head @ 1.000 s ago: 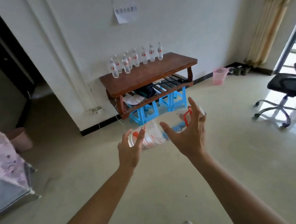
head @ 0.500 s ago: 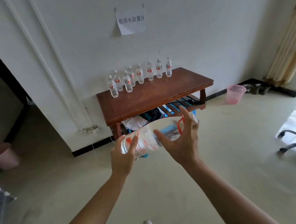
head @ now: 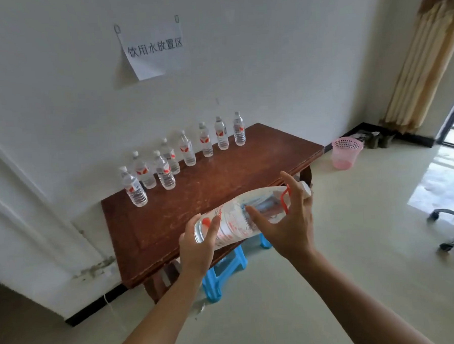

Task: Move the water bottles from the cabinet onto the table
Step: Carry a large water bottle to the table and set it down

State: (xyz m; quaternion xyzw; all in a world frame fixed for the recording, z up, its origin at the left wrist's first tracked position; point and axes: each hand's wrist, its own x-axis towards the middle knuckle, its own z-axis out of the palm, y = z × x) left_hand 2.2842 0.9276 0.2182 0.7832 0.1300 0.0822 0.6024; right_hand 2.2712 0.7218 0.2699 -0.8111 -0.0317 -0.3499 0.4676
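Water bottle (head: 239, 220), large and clear with a red-printed label, lies nearly on its side in mid-air between our two hands, above the near right corner of the tabletop (head: 195, 199). Its base points toward us and to the left; its white cap (head: 306, 188) points away to the right, with a red carrying loop (head: 285, 201) at the neck. Our left hand (head: 197, 245) cups the base, thumb and fingers curled around it. Our right hand (head: 289, 226) holds the upper body near the neck, fingers spread wide and the thumb laid across the label.

Eight small bottles (head: 186, 151) stand upright along the back edge of the brown wooden tabletop, close to the white wall; one of them stands just in front of the row, at its left. A paper sign (head: 152, 48) with printed characters hangs on the wall above them. Blue plastic stools (head: 223, 270) show beneath the tabletop's front edge. On the floor to the right we see a pink mesh basket (head: 347, 152), well apart from the table, a striped curtain (head: 425, 61) in the corner, and part of a wheeled chair base (head: 452, 228).
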